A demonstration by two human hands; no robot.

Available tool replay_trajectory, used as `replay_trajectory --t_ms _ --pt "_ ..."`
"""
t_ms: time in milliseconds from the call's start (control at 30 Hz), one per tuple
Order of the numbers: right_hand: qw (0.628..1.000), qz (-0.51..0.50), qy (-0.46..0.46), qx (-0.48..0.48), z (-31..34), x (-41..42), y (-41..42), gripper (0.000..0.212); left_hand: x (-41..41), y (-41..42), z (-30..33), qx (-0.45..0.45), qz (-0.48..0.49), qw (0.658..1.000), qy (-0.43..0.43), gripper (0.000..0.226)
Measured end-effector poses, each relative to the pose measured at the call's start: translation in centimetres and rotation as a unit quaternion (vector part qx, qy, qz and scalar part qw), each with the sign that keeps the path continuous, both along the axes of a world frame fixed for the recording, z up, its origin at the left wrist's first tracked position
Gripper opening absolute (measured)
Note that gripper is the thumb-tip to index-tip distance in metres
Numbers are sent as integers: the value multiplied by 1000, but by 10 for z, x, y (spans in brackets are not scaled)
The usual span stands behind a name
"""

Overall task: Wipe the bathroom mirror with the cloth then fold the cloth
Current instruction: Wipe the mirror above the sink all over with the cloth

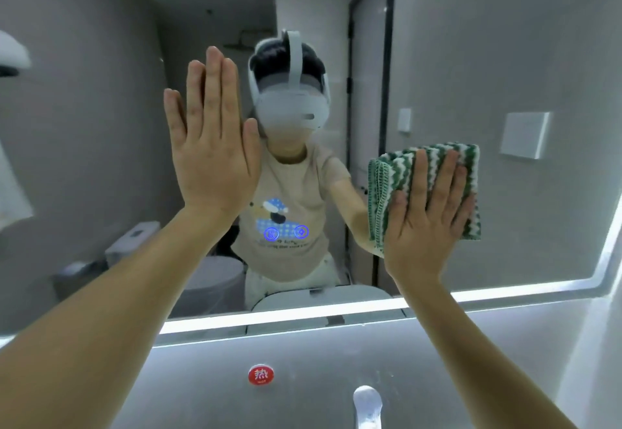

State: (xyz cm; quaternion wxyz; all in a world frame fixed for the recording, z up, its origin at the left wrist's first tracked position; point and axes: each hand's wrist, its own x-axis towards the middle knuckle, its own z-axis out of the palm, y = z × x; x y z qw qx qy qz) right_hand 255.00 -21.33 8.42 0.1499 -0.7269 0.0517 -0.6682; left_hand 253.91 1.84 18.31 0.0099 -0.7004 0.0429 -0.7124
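Mirror [505, 41] fills the view above a lit lower edge. Left hand [212, 146] flat on glass, fingers straight, together. Right hand [427, 216] presses folded green-white cloth [383, 179] to glass, fingers spread flat. Faucet [367, 405], red sticker [261, 374] below.

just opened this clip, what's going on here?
A person is wiping a bathroom mirror. The right hand presses a green-and-white striped cloth, folded into a pad, flat against the glass with straight fingers. The left hand is open, palm toward the mirror, holding nothing; actual contact with the glass can't be confirmed. Below are a faucet and a red hot-water sticker. Folding comes later.
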Motion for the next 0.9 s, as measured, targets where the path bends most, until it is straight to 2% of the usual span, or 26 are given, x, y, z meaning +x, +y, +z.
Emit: replay_trajectory --t_ms 133,233,367,500,600,700,733,833,900 --pt "996 2 19 84 3 -3 26 50 0 -1 -1 1 -2 1000 -1 54" --pt "996 25 35 80 0 -9 45 51 0 -1 -1 0 -7 1000 2 54" --pt "995 73 55 -38 -25 -20 84 51 0 -1 -2 -2 -5 1000 8 55" --pt "965 99 84 -228 -72 -24 122 58 -1 0 -2 2 -8 1000 29 56" --pt "949 92 75 -291 -86 -26 122 57 -4 -1 -1 2 -18 999 46 57" --pt "932 91 71 -343 -68 -22 97 49 -5 0 -1 -3 -38 998 54 57" --pt "934 83 70 -339 -60 -19 84 50 -5 1 -1 -3 -36 998 46 56" --pt "970 55 48 -232 -42 -13 40 50 1 1 -4 4 0 1000 12 54" --pt "978 41 33 -203 -36 -14 18 47 2 1 -4 5 -1 1000 8 54"
